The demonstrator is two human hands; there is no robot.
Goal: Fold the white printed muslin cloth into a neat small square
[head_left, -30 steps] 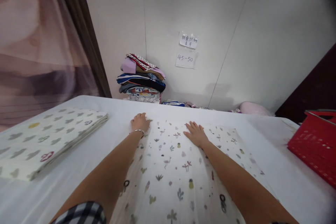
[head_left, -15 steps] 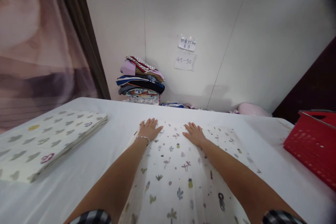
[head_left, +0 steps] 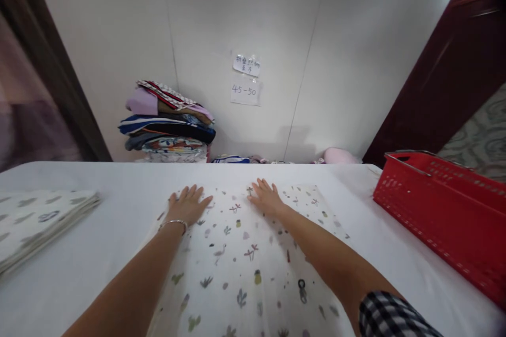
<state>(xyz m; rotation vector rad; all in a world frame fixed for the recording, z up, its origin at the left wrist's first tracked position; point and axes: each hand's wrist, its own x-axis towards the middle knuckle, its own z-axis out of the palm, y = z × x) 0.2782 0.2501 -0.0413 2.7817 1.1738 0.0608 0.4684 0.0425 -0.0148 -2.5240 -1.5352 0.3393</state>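
A white cloth printed with small plants and flamingos [head_left: 245, 263] lies spread on the white table [head_left: 118, 205] in front of me. My left hand [head_left: 186, 206], with a thin bracelet on the wrist, lies flat and open on the cloth's far left part. My right hand [head_left: 265, 199] lies flat on the far middle of the cloth, fingers spread. Neither hand holds anything.
A folded stack of cloud-print cloths [head_left: 35, 221] sits at the table's left edge. A red plastic basket [head_left: 446, 210] stands at the right. Behind the table, folded clothes [head_left: 168, 121] are piled against the white wall with two paper notes [head_left: 245, 79].
My left hand went from curled at the cloth's corner to flat and spread on it. The view has swung to the right, showing more of the red basket.
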